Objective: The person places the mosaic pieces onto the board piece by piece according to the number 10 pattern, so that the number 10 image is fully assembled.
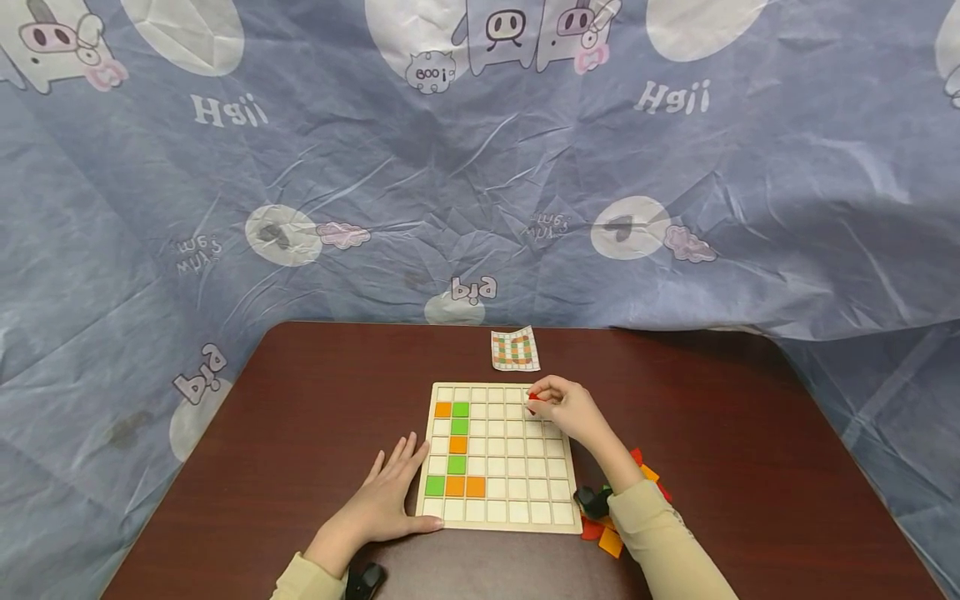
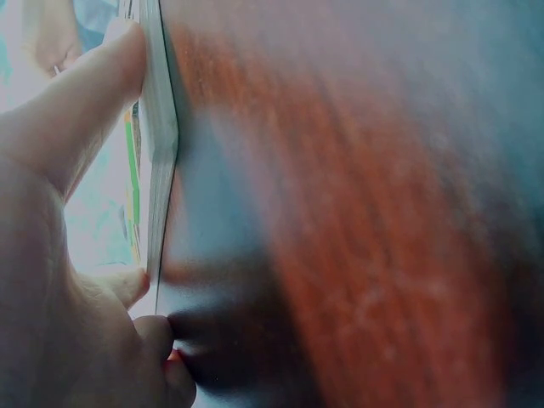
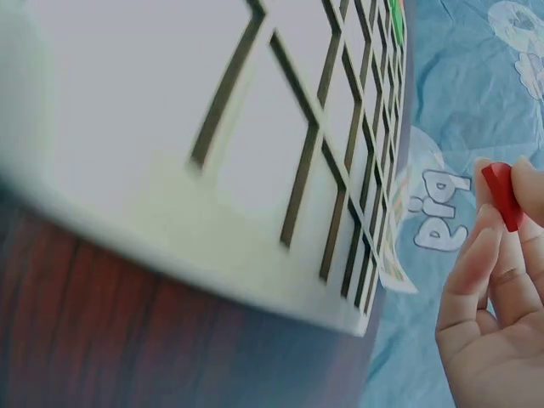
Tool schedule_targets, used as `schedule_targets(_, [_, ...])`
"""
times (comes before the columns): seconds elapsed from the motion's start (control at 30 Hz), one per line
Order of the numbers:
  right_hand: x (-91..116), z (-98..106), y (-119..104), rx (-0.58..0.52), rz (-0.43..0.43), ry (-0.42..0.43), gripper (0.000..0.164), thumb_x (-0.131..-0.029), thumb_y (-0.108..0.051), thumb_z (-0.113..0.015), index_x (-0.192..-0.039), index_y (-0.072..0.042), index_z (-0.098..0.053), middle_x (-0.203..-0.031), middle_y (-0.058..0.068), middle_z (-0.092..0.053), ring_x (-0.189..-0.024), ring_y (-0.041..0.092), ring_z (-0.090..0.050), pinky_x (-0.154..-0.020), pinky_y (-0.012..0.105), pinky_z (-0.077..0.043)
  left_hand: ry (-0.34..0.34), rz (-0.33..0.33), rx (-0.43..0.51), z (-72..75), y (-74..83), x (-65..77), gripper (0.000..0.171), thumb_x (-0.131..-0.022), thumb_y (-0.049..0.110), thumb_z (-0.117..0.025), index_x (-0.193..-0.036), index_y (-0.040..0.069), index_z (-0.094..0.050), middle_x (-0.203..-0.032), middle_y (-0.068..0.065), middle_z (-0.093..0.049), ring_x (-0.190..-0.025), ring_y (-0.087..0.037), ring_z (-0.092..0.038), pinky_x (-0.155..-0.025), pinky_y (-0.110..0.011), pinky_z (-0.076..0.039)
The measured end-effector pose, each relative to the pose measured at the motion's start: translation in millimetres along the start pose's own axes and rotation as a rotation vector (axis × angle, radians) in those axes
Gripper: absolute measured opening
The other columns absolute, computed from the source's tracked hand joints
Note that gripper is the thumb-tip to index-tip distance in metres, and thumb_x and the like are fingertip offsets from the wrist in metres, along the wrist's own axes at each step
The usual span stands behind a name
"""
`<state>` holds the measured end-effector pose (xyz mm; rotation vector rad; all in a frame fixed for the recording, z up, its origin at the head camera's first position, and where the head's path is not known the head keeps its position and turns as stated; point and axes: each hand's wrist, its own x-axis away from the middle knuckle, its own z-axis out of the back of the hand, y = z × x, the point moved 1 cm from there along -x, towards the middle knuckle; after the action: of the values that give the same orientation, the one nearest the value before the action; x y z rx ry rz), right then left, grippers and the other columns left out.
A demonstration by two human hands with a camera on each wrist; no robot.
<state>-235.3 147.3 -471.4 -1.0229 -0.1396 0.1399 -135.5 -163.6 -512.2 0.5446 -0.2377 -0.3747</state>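
A cream grid board (image 1: 517, 527) lies on the table, with several green tiles (image 1: 461, 409) and orange tiles (image 1: 476, 487) in its left columns. My left hand (image 1: 386, 497) rests at the board's left side, fingers spread and thumb at the near left corner; the left wrist view shows the thumb (image 2: 102, 81) against the board's edge. Over the far right part of the grid, my right hand (image 1: 567, 410) pinches a small red tile (image 3: 502, 195) between thumb and fingertips. In the right wrist view the tile is held tilted, with part of it behind the thumb.
A small pattern card (image 1: 515, 349) with coloured squares lies beyond the board. Loose red and orange tiles (image 1: 611, 543) are piled at the board's right side, partly hidden under my right forearm. The dark wooden table (image 1: 337, 375) ends at a hanging printed cloth (image 1: 420, 167).
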Motion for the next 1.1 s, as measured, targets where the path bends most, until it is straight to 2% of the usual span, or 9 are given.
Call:
schedule_targets(0.2, [-9, -17, -5, -0.05, -0.03, 0.002, 0.026, -0.089, -0.017, -0.073, -0.111, -0.006, -0.068, -0.093, 0.002, -0.074, -0.084, 0.023, -0.066, -0.071, 0.03, -0.05, -0.006, 0.001, 0.0, 4.8, 6.5, 1.4, 0.113, -0.073, 0.06, -0.078, -0.156, 0.005, -0.025, -0.164, -0.02, -0.014, -0.152, -0.038, -0.013, -0.118, -0.066, -0.01])
schedule_targets(0.4, [-17, -32, -12, -0.07, -0.045, 0.035, 0.019, -0.085, -0.014, -0.077, -0.1, -0.007, -0.068, -0.089, 0.004, -0.071, -0.078, 0.023, -0.067, -0.067, 0.03, -0.053, -0.01, 0.003, 0.0, 5.1, 7.5, 2.3, 0.112, -0.073, 0.058, -0.079, -0.156, 0.005, -0.025, -0.164, -0.021, -0.014, -0.152, -0.039, -0.013, -0.118, -0.066, -0.01])
schedule_targets(0.5, [-20, -38, -15, -0.014, -0.039, 0.047, 0.014, -0.083, -0.014, -0.079, -0.093, -0.011, -0.07, -0.086, 0.002, -0.073, -0.076, 0.019, -0.067, -0.065, 0.027, -0.05, -0.014, 0.009, 0.008, 5.7, 8.0, 1.8, 0.112, -0.074, 0.059, -0.078, -0.156, 0.005, -0.025, -0.164, -0.02, -0.013, -0.152, -0.039, -0.013, -0.119, -0.066, -0.009])
schedule_targets(0.7, [-22, -47, -17, 0.097, -0.029, 0.029, 0.007, -0.085, -0.016, -0.077, -0.089, -0.014, -0.072, -0.085, -0.001, -0.075, -0.073, 0.011, -0.065, -0.067, 0.027, -0.05, -0.023, 0.017, 0.0, 3.8, 5.4, 0.3, 0.114, -0.074, 0.062, -0.076, -0.157, 0.007, -0.022, -0.165, -0.019, -0.011, -0.153, -0.037, -0.01, -0.119, -0.064, -0.008])
schedule_targets(1.1, [-27, -55, -18, 0.226, 0.055, 0.007, 0.004, -0.084, -0.009, -0.076, -0.085, -0.011, -0.073, -0.08, 0.0, -0.07, -0.071, 0.01, -0.062, -0.068, 0.028, -0.053, -0.028, 0.016, -0.015, 2.3, 2.4, -1.3, 0.115, -0.074, 0.065, -0.075, -0.158, 0.007, -0.022, -0.165, -0.019, -0.01, -0.153, -0.036, -0.01, -0.119, -0.064, -0.008])
